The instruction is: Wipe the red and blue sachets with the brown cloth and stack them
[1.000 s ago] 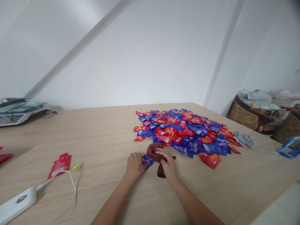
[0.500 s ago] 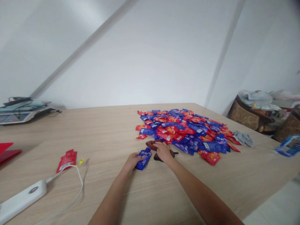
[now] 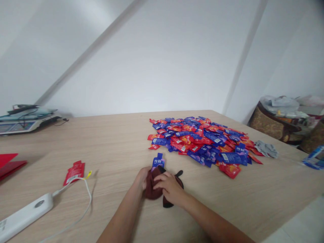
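Two bare forearms reach forward from the bottom edge, converging. The left hand [image 3: 143,178] is curled, fingers partly hidden; the right hand [image 3: 170,187], palm down, has its fingers spread toward it.

Single head-worn view, set above the near side of the pale wood-grain table [image 3: 113,145], facing forward and down. Both bare forearms enter from the bottom edge. Hands at close range, lower centre; plain white wall [image 3: 152,60] farther off, filling the upper part. No second view to share coverage.
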### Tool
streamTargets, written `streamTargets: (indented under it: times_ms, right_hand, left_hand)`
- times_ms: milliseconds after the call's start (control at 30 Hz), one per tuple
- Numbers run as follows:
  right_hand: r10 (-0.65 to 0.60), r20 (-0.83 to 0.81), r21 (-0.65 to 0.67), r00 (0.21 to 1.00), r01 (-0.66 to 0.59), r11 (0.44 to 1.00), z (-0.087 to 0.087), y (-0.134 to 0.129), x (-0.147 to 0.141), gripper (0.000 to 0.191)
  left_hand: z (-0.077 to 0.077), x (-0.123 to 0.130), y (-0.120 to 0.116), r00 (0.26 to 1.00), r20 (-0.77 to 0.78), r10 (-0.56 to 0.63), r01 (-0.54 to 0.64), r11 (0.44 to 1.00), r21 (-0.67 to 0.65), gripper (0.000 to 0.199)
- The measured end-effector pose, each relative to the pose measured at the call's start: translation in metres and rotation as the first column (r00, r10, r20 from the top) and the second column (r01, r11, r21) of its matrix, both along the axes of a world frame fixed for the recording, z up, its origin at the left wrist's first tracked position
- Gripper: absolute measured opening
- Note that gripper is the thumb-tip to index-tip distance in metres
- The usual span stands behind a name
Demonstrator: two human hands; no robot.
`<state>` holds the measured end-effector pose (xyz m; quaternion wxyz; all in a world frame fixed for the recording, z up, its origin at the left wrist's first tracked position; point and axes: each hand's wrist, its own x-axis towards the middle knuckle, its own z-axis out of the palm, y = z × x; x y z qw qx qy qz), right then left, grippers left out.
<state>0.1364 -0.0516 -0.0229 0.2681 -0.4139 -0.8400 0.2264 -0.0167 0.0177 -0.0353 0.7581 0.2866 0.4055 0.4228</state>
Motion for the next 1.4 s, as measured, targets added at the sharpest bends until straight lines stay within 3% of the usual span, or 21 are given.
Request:
streamTargets:
  times_ms: [100, 167, 233, 333, 400, 467, 567, 700, 800, 867, 967, 1067, 1100, 1167, 1200, 1300, 1400]
  right_hand:
    - [0.154, -0.081, -0.124, 0.985, -0.164, 0.979, 0.003, -0.005, 0.012, 0.050]
    - [0.249, -0.211, -0.247, 0.945, -0.298, 0.922, 0.009, 0.007, 0.022, 0.046]
    - [0.218, -0.373, -0.273, 0.902, -0.332, 0.903, 0.016, 0.027, 0.031, 0.043]
    - [-0.055, -0.467, -0.143, 0.883, -0.014, 0.990, 0.022, 0.056, 0.030, 0.047]
    - [-0.194, -0.351, -0.056, 0.916, 0.186, 0.981, 0.019, 0.065, 0.017, 0.054]
    - [-0.257, -0.129, -0.006, 0.958, 0.258, 0.966, 0.011, 0.065, 0.001, 0.059]
    - [-0.300, 0.083, 0.046, 0.950, 0.297, 0.954, 0.002, 0.051, -0.014, 0.058]
    - [-0.198, 0.107, 0.068, 0.974, 0.192, 0.979, 0.001, 0.020, -0.007, 0.064]
    - [-0.048, 0.040, 0.020, 0.998, 0.047, 0.999, -0.001, -0.002, 0.005, 0.061]
    - [0.073, -0.066, -0.059, 0.995, -0.077, 0.995, -0.002, -0.006, 0.012, 0.052]
    - [0.178, -0.218, -0.135, 0.960, -0.210, 0.968, 0.003, 0.014, 0.024, 0.042]
    - [0.087, -0.308, -0.087, 0.948, -0.119, 0.989, 0.017, 0.051, 0.026, 0.039]
    - [-0.027, -0.347, -0.039, 0.937, 0.014, 0.999, 0.021, 0.062, 0.022, 0.043]
    - [-0.189, -0.272, 0.013, 0.944, 0.200, 0.980, 0.025, 0.076, 0.008, 0.052]
    - [-0.242, -0.184, 0.028, 0.953, 0.251, 0.968, 0.024, 0.078, -0.001, 0.056]
    - [-0.258, 0.091, 0.031, 0.962, 0.256, 0.966, 0.015, 0.070, -0.023, 0.055]
    - [-0.263, 0.151, 0.050, 0.953, 0.259, 0.965, 0.004, 0.051, -0.025, 0.055]
  left_hand:
    - [0.003, 0.001, -0.002, 0.999, -0.044, 0.003, -0.002, 1.000, 0.008, 0.014]
    - [0.004, 0.003, -0.005, 0.995, -0.090, 0.047, -0.041, 0.997, 0.073, 0.015]
    - [0.003, 0.006, -0.008, 0.990, -0.118, 0.075, -0.061, 0.991, 0.119, 0.017]
    - [-0.002, 0.009, -0.009, 0.988, -0.103, 0.115, -0.102, 0.987, 0.124, 0.024]
    - [-0.004, 0.010, -0.008, 0.985, -0.070, 0.154, -0.146, 0.983, 0.111, 0.027]
    - [-0.006, 0.010, -0.006, 0.984, -0.024, 0.178, -0.176, 0.981, 0.080, 0.026]
    - [-0.004, 0.006, -0.004, 0.983, 0.081, 0.162, -0.164, 0.986, 0.019, 0.023]
    - [0.002, 0.000, -0.004, 0.965, 0.248, 0.081, -0.061, 0.994, -0.087, 0.039]
    - [0.002, 0.000, -0.005, 0.978, 0.210, -0.014, 0.041, 0.991, -0.124, 0.033]
    - [0.000, 0.002, -0.005, 0.988, 0.149, 0.035, -0.021, 0.995, -0.095, 0.024]
    - [-0.003, 0.005, -0.004, 0.982, 0.084, 0.168, -0.168, 0.986, -0.011, 0.019]
    - [-0.004, 0.008, -0.004, 0.974, 0.119, 0.191, -0.194, 0.981, 0.017, 0.023]
    - [-0.004, 0.009, -0.004, 0.970, 0.139, 0.199, -0.202, 0.979, 0.013, 0.024]
    - [-0.005, 0.010, -0.005, 0.958, 0.177, 0.225, -0.230, 0.973, 0.004, 0.025]
    - [-0.005, 0.010, -0.005, 0.951, 0.196, 0.239, -0.243, 0.970, -0.001, 0.025]
    - [-0.009, 0.010, -0.003, 0.936, 0.247, 0.250, -0.251, 0.968, -0.028, 0.027]
    - [-0.013, 0.010, -0.001, 0.928, 0.244, 0.281, -0.275, 0.960, -0.060, 0.029]
